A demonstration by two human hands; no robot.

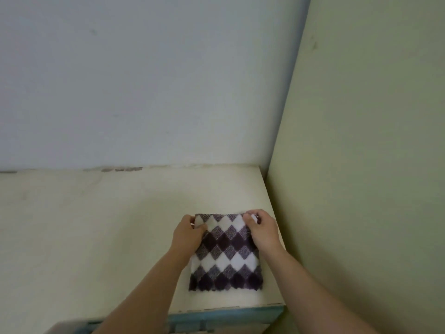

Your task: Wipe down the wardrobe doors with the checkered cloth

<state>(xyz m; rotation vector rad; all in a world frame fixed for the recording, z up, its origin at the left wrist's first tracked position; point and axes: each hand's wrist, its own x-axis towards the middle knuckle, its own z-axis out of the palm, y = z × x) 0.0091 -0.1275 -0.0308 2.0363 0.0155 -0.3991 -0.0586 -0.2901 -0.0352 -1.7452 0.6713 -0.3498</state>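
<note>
The checkered cloth [227, 259] is laid flat on the cream surface [96, 225], near its right end and close to the green wall [361, 165]. Its far left corner is pinched by the left hand [189, 235]. Its far right corner is gripped by the right hand [261, 231], with fingers curled over the edge. The rest of the cloth is spread between the two forearms, toward the surface's blue front edge [228, 314].
</note>
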